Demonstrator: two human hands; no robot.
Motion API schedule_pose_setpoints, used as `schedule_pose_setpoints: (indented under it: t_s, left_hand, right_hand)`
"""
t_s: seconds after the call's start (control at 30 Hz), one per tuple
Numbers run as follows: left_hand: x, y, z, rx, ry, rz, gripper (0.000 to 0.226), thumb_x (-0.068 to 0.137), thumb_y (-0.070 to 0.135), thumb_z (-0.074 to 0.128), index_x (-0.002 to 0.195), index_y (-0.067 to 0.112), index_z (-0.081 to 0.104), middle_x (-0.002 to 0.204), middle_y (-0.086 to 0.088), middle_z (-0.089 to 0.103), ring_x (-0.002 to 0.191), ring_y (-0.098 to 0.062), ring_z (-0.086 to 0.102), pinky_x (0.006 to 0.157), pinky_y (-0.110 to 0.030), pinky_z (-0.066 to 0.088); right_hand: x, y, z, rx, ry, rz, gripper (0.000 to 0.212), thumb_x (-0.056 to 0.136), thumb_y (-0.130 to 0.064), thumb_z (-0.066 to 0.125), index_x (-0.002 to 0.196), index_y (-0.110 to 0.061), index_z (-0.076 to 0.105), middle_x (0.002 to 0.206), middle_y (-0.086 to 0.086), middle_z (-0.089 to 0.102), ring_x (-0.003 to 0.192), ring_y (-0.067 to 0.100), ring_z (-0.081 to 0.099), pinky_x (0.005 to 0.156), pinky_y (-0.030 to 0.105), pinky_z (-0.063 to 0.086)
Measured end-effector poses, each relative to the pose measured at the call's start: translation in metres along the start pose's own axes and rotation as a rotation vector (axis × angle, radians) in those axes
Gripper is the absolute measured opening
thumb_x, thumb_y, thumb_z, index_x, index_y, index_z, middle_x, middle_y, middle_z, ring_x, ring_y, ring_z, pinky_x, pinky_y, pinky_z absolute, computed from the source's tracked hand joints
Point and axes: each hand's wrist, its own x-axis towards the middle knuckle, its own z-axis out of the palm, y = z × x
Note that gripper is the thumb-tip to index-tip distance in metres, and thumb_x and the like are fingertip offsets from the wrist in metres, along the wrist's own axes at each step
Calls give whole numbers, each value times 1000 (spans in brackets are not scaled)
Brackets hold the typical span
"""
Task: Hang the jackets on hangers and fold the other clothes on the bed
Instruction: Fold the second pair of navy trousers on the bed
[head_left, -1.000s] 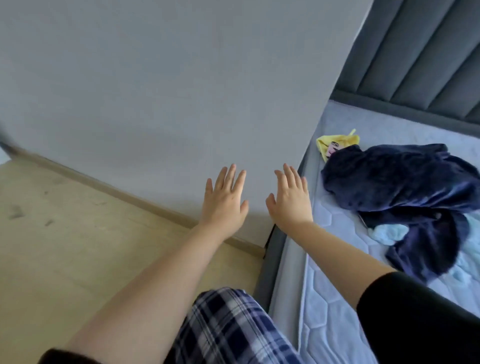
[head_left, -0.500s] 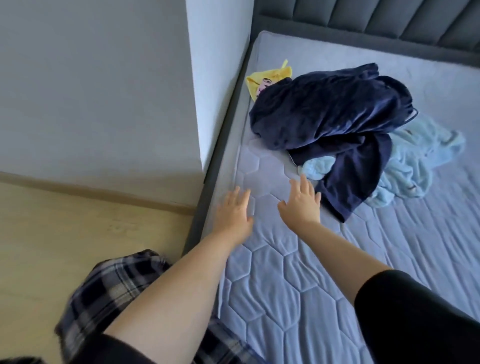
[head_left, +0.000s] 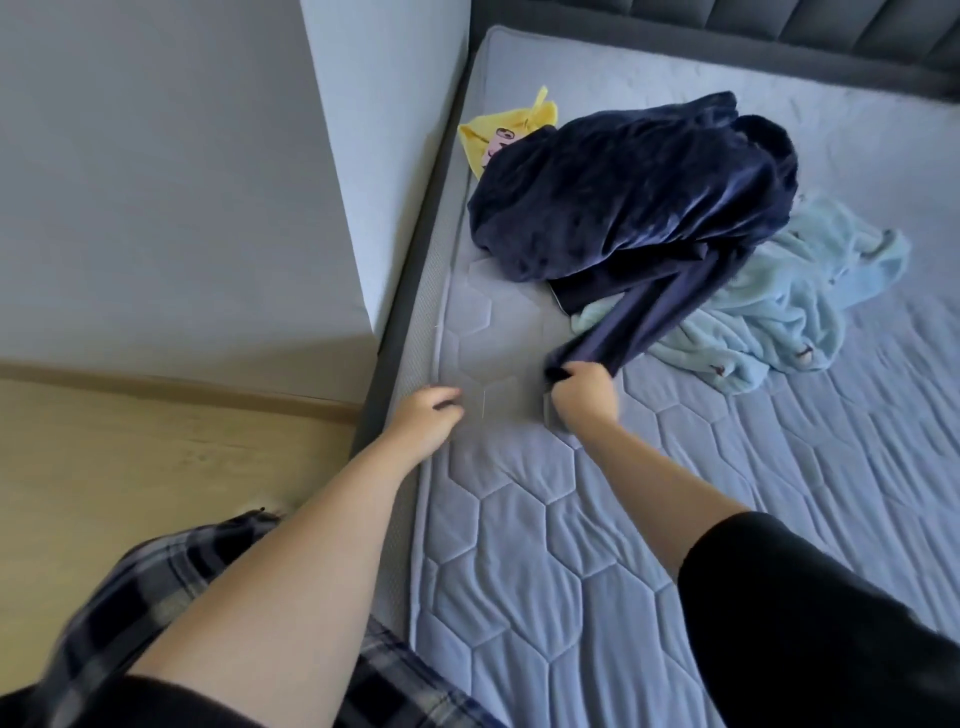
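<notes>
**Head view, left side of the bed.** The right hand (head_left: 584, 395) is closed round the end of a long strip of the dark blue garment (head_left: 623, 192). The strip is drawn taut from the heap toward the left edge of the mattress (head_left: 571, 545). The left hand (head_left: 423, 418) is over that edge, near the right hand but apart from it. Its fingers are loosely curled and hold nothing; whether it touches the mattress cannot be told.

The heap lies toward the far left corner of the mattress, with the dark blue garment on top. A yellow cloth (head_left: 483, 137) shows from under its far side, close to the left edge. A pale blue fleece (head_left: 779, 301) spreads out from under its right side. Bare quilted surface runs from the hands to the near edge and away to the right.

A dark bed frame (head_left: 410, 270) borders the left edge. A wall corner (head_left: 395, 130) stands just beside the frame, with wooden floor (head_left: 130, 457) nearer the viewer. A padded headboard (head_left: 831, 26) runs along the far edge.
</notes>
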Motion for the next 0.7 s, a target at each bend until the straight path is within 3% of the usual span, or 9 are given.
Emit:
schedule_pose_setpoints:
  t_s: [0.07, 0.17, 0.23, 0.33, 0.4, 0.47, 0.5, 0.6, 0.7]
  left_hand:
    - [-4, 9, -10, -364, 85, -130, 33, 92, 9, 56, 125, 10, 61, 129, -7, 60, 113, -12, 54, 94, -18, 39]
    - [-15, 10, -23, -663, 51, -318, 30, 98, 18, 49, 126, 15, 58, 118, -1, 63, 109, -11, 52, 96, -27, 39]
    - [-23, 7, -25, -687, 7, -354, 30, 101, 22, 42, 127, 17, 55, 116, -2, 63, 108, -13, 52, 97, -32, 38]
    - [-32, 5, -27, -660, -17, -348, 31, 101, 20, 39, 128, 16, 53, 115, -6, 64, 107, -16, 54, 96, -34, 38]
    - [-34, 5, -29, -633, -36, -341, 31, 101, 19, 39, 129, 17, 53, 120, -6, 63, 111, -16, 53, 96, -34, 38]
    - [-36, 5, -30, -617, -57, -342, 31, 102, 20, 39, 129, 17, 53, 123, -6, 62, 117, -16, 49, 97, -35, 38]
    - [-37, 5, -30, -617, -64, -347, 31, 102, 20, 40, 129, 17, 53, 122, -5, 62, 119, -16, 48, 97, -35, 38]
    - [-38, 5, -30, -627, -80, -379, 27, 101, 22, 42, 124, 19, 56, 120, -5, 63, 122, -16, 46, 97, -37, 37]
    - [-37, 2, -32, -660, -79, -413, 24, 101, 24, 43, 121, 18, 55, 117, -7, 65, 123, -19, 47, 95, -38, 37]
  right_hand:
    - [-31, -25, 10, -1, -285, -191, 23, 77, 9, 42, 64, -4, 57, 56, 8, 49, 58, 27, 47, 48, 24, 33]
    - [-66, -23, 18, -204, -661, -349, 20, 72, 10, 35, 64, -5, 46, 50, 4, 35, 50, 22, 34, 39, 23, 29]
    - [-67, -10, 20, -168, -509, -370, 22, 75, 5, 40, 64, -12, 48, 61, 0, 45, 61, 19, 43, 55, 25, 37]
    - [-47, -4, 12, 99, 169, -246, 17, 83, -9, 54, 99, -13, 61, 105, 3, 54, 96, 20, 52, 84, 27, 41]
    - [-28, 1, 4, 151, 341, -24, 52, 82, -20, 63, 130, -12, 45, 134, 8, 41, 122, 24, 39, 99, 35, 37]
    - [-18, 4, 1, 263, 209, 249, 75, 81, -18, 65, 144, -14, 25, 145, 11, 32, 131, 30, 35, 100, 41, 40]
    - [-16, 4, 2, 278, 111, 302, 71, 82, -11, 61, 144, -13, 27, 141, 13, 39, 127, 33, 42, 93, 40, 45]
    - [-15, -10, 5, 114, -10, 113, 33, 81, 0, 47, 114, -3, 52, 106, 13, 58, 104, 36, 57, 75, 32, 44]
    - [-20, -39, -9, -115, -129, -172, 13, 76, 2, 45, 70, -8, 50, 71, 6, 52, 74, 31, 51, 63, 28, 36]
